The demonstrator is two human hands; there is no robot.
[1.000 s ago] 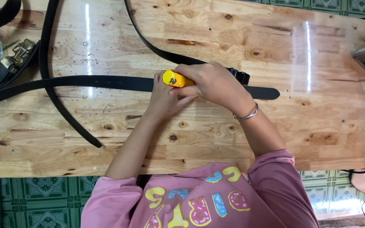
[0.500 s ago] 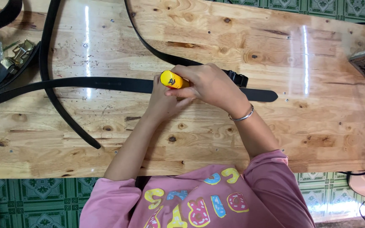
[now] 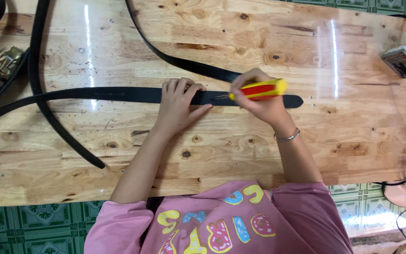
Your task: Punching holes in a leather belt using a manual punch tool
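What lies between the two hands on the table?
In the head view, a short stretch of the black belt lies between the left hand and the right hand, with the screwdriver tip on it.

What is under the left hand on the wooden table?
The left hand presses flat on a black belt lying on the wooden table. The belt part beneath the palm is hidden.

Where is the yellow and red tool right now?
In the head view, the yellow and red tool is right of centre, gripped in the right hand, its tip on the black belt beside the left hand.
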